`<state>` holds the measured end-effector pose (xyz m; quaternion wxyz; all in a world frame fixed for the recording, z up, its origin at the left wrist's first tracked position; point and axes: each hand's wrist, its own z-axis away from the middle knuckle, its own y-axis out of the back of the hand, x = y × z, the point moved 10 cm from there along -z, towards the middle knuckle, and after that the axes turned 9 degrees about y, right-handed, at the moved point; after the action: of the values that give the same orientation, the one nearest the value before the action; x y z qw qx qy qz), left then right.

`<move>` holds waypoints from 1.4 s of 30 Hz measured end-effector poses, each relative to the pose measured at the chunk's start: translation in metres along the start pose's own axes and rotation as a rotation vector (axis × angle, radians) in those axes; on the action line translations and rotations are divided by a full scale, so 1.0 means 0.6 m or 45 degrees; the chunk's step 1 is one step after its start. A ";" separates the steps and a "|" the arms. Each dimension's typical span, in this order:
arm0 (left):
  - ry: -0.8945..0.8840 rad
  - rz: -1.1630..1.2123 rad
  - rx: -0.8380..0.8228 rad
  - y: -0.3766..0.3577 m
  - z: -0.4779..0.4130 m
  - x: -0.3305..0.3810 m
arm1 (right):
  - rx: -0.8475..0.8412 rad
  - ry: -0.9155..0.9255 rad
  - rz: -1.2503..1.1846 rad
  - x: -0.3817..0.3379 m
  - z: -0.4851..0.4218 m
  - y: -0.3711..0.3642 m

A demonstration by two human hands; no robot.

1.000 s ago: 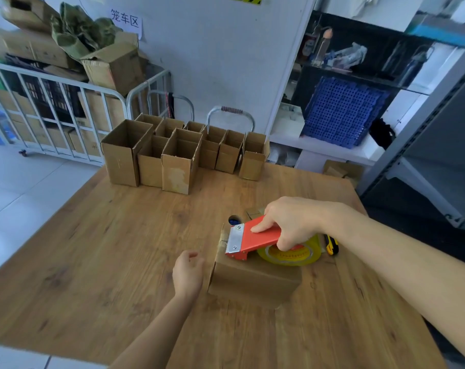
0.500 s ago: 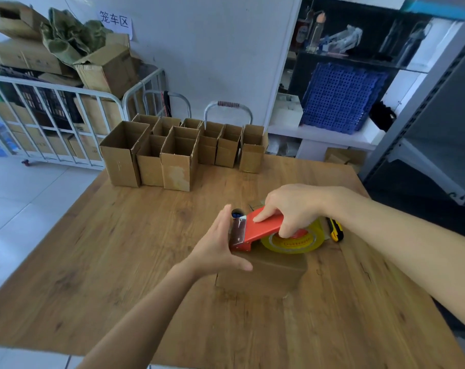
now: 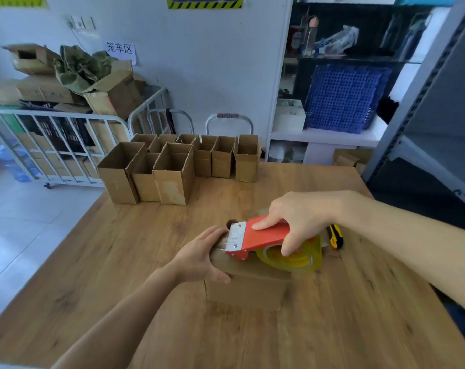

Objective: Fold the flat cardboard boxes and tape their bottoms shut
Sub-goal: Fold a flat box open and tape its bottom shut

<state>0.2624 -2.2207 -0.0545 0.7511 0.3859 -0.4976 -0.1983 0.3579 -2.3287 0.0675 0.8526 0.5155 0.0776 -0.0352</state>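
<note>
A small cardboard box (image 3: 246,290) stands on the wooden table (image 3: 119,262), its upper face turned up under the tape tool. My right hand (image 3: 298,222) grips a red tape dispenser (image 3: 263,235) with a yellow-cored tape roll (image 3: 290,261), resting on top of the box. Its toothed blade points left. My left hand (image 3: 199,258) holds the box's left end, thumb on the near side and fingers over the top edge beside the blade.
Several folded, open-topped cardboard boxes (image 3: 173,169) stand in a cluster at the table's far edge. A yellow utility knife (image 3: 335,235) lies right of the dispenser. A white cage cart (image 3: 53,134) stacked with cartons is at the back left; shelving (image 3: 345,102) is at the back right.
My left hand rose from the table beside the box and took hold of the box's left end. The dispenser stayed on top of the box, shifting little.
</note>
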 end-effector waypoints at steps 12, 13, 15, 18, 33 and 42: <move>0.001 -0.061 -0.021 -0.004 -0.008 0.001 | -0.043 -0.018 0.036 0.033 0.061 -0.040; 0.005 -0.062 -0.018 -0.004 -0.008 0.000 | -0.055 -0.020 0.061 0.035 0.063 -0.043; 0.009 -0.056 -0.022 -0.005 -0.007 0.000 | -0.094 -0.035 0.127 0.044 0.073 -0.057; 0.007 -0.042 -0.026 -0.004 -0.008 0.002 | -0.053 -0.085 0.080 0.064 0.085 -0.085; 0.026 -0.108 -0.029 -0.001 -0.003 0.011 | 0.180 -0.044 0.112 0.082 0.113 -0.136; 0.035 -0.105 -0.064 -0.003 0.001 0.016 | 0.167 -0.086 -0.015 0.109 0.117 -0.160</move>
<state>0.2662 -2.2287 -0.0502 0.7585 0.3898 -0.4659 -0.2361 0.4157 -2.4343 0.0046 0.8188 0.5684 0.0492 -0.0627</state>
